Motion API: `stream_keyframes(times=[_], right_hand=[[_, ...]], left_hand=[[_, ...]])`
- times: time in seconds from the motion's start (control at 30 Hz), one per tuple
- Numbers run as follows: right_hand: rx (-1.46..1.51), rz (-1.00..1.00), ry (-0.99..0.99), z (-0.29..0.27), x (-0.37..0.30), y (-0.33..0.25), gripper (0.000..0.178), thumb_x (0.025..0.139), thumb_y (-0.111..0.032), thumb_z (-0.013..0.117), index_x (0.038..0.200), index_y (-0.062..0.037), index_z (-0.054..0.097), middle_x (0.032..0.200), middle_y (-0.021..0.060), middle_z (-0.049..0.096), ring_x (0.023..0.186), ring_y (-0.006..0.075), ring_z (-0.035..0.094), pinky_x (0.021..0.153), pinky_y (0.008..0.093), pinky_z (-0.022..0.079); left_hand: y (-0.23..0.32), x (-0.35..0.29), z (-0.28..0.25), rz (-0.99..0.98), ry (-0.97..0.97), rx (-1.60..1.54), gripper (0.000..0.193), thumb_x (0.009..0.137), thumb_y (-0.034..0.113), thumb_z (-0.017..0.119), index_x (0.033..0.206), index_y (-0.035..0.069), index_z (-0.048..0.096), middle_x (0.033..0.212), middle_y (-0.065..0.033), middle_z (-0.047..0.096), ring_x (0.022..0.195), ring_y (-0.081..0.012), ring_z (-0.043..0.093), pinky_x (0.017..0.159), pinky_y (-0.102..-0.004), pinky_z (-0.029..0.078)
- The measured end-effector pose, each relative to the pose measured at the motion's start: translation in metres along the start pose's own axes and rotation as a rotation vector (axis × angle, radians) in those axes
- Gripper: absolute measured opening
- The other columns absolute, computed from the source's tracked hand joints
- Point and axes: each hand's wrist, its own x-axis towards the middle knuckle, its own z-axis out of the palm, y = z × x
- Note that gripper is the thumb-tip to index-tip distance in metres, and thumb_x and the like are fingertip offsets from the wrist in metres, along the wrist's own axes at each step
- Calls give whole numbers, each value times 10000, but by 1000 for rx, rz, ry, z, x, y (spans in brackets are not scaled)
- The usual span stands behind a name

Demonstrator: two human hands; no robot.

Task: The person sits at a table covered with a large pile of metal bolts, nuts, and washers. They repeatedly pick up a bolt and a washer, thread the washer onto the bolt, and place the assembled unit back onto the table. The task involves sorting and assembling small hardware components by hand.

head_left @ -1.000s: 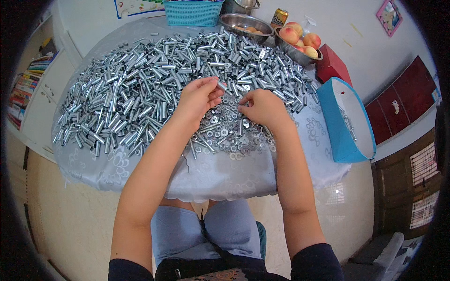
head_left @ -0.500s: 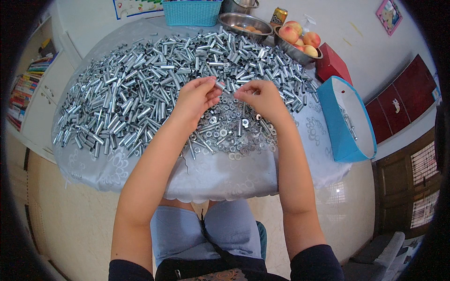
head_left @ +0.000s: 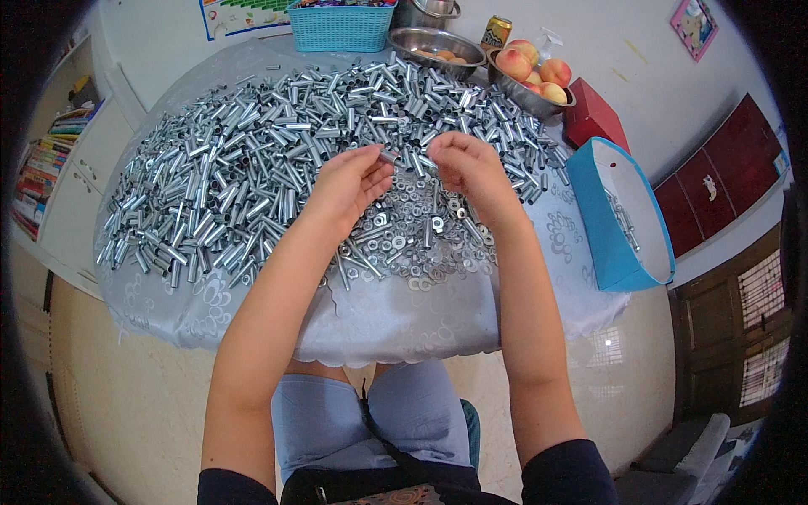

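My left hand (head_left: 349, 187) is closed in a pinch on a short, shiny metal tube (head_left: 387, 157), which sticks out past the fingertips toward the right. Just across from it, my right hand (head_left: 468, 168) has its fingers curled and pressed together; whatever they may hold is hidden. Both hands hover over the near edge of a wide heap of metal tubes (head_left: 252, 143). Below and between them lies a spread of flat washers and nuts (head_left: 412, 227), with a few bolts among them.
A blue fabric bin (head_left: 602, 219) holding some metal pieces stands at the table's right edge. Behind the heap are a turquoise basket (head_left: 341, 29), a steel bowl of eggs (head_left: 404, 38), a bowl of peaches (head_left: 526, 93), a can (head_left: 497, 32) and a red box (head_left: 596, 118).
My right hand has risen slightly and moved a little right, away from the tube's end. My left hand keeps its hold on the tube and has shifted slightly left.
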Motion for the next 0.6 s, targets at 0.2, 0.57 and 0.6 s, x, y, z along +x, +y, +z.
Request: stream_keyframes(times=[0.2, 0.57, 0.6], right_hand=[[862, 78, -52, -7, 16, 23, 126, 769, -164, 440, 701, -66, 402, 642, 19, 373, 545, 131, 327, 509, 239, 305], [1121, 35, 65, 7, 17, 30, 98, 781, -128, 382, 724, -49, 393, 678, 44, 400, 633, 159, 393, 659, 296, 366], [1095, 23, 76, 7, 18, 31, 102, 774, -137, 396, 720, -50, 402, 682, 50, 412, 637, 166, 398, 661, 305, 368]], left_hand=[[-3, 3, -2, -52, -46, -31, 129, 844, 132, 534, 916, 25, 545, 818, -42, 574, 747, -116, 556, 685, -255, 482], [-13, 0, 5, -35, -77, -33, 150, 849, 113, 526, 931, -12, 505, 908, -104, 569, 854, -175, 575, 781, -294, 496], [-12, -1, 6, -35, -81, -24, 157, 851, 110, 523, 941, -16, 496, 921, -108, 565, 873, -183, 574, 794, -299, 493]])
